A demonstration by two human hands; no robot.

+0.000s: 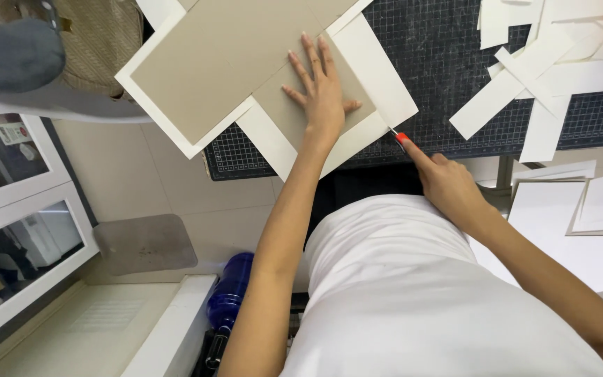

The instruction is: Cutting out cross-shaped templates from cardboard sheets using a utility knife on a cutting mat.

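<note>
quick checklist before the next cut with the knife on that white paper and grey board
1. Left hand flat on the grey board, holding it down: ok.
2. Left fingers out of the blade's line; the thumb points toward the paper's cut corner but sits apart from the blade: ok.
3. Right hand gripping the red-tipped craft knife, tip at the corner of the white paper: ok.
4. Cutting mat under the blade: ok.
5. Mat free of scraps; white paper strips lie to the right, apart from the cut: ok.
6. Blade extended enough and sharp: cannot tell.
</note>
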